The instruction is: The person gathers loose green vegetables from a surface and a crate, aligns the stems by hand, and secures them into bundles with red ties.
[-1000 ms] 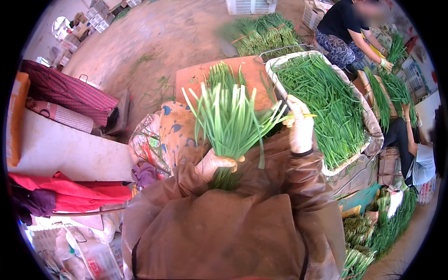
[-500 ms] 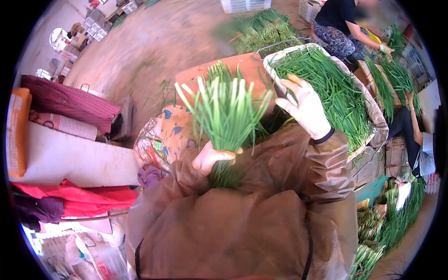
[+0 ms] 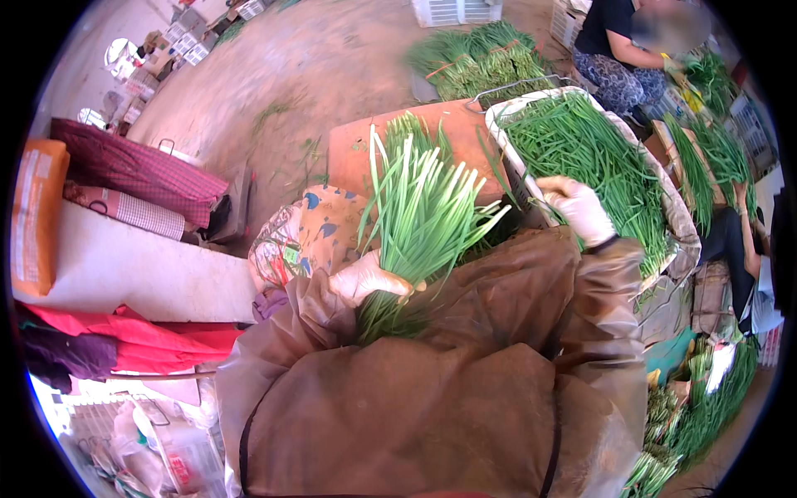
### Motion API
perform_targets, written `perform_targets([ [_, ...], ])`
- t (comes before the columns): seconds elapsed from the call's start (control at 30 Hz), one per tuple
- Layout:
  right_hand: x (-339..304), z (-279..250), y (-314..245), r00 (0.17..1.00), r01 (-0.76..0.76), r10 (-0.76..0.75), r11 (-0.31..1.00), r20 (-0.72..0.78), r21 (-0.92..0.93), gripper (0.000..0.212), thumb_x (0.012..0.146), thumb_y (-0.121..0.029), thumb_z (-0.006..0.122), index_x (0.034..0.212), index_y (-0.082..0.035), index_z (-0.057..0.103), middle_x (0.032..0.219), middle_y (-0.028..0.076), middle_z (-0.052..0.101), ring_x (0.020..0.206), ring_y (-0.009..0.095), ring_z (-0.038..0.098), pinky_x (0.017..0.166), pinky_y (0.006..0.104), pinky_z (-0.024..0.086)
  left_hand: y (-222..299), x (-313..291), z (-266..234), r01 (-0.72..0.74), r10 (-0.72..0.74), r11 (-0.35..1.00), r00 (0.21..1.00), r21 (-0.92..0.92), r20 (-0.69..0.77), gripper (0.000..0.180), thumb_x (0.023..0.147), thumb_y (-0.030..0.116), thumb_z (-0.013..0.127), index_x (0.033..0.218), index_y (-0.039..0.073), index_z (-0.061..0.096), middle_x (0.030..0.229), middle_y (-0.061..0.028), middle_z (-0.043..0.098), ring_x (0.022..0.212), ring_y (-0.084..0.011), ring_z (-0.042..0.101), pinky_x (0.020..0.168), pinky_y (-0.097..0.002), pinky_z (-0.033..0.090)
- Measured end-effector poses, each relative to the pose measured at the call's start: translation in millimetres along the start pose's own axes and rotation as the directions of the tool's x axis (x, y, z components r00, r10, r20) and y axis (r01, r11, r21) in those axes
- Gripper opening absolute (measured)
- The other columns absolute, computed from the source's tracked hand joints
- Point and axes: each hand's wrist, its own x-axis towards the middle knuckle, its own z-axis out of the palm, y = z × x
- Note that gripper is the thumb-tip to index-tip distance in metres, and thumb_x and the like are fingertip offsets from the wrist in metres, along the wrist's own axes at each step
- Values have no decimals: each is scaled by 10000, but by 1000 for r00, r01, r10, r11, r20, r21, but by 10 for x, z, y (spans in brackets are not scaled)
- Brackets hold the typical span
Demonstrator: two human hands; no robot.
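Note:
In front of my brown sleeves, my left hand [image 3: 369, 280], in a pale glove, is wrapped round a bunch of garlic chives [image 3: 427, 220]. Their white cut ends fan out away from me, and the green leaves trail below the fist. My right hand [image 3: 579, 209], also gloved, is at the near left side of a white basket [image 3: 496, 124] heaped with chives [image 3: 585, 149]. Its fingers are curled together; what lies between them, if anything, is too small to make out. A few green blades hang just left of its fingertips.
Beyond the bunch lies an orange-brown board [image 3: 349, 153] with more chives [image 3: 408, 129] on it. Tied chive bundles [image 3: 490, 62] rest on the floor farther off. At the far right a person [image 3: 618, 58] crouches, handling greens. A white ledge [image 3: 133, 257] with cloths stands left.
My right hand has gone from spread fingers to curled ones and has lowered slightly. The bunch in my left hand has tilted to the right, its ends fanned differently. The whole view has shifted a little.

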Motion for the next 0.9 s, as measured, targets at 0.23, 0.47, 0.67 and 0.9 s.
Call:
perform_targets([
  [0.23,227,520,-90,971,5,26,991,236,-131,568,825,-333,682,1286,-43,523,1180,154,607,1056,201,589,922,281,430,16,51,-10,17,-9,994,997,-106,82,569,649,74,753,1175,-4,550,949,-167,657,686,-224,644,587,-328,531],
  [0.47,240,519,-132,915,-29,-61,976,399,215,121,874,-111,608,921,-8,650,836,13,651,772,96,598,738,243,470,-78,-209,-284,62,-41,993,979,-103,198,596,635,173,822,1118,-46,548,911,-195,641,624,-247,634,511,-340,513],
  [0.67,325,130,418,922,-294,383,614,-48,-732,458,873,-390,588,1149,-24,599,1028,153,667,879,293,651,813,364,496,268,-666,-269,169,-178,983,976,77,129,590,676,105,794,1189,-6,524,957,-152,655,716,-222,640,627,-317,536],
  [0.9,306,912,-404,737,23,-204,960,644,278,319,859,-116,643,1158,-8,607,1021,71,650,942,138,593,848,275,463,367,-553,-23,-52,10,862,996,504,86,662,735,16,723,1335,89,452,973,-85,653,860,-139,607,784,-282,500],
])
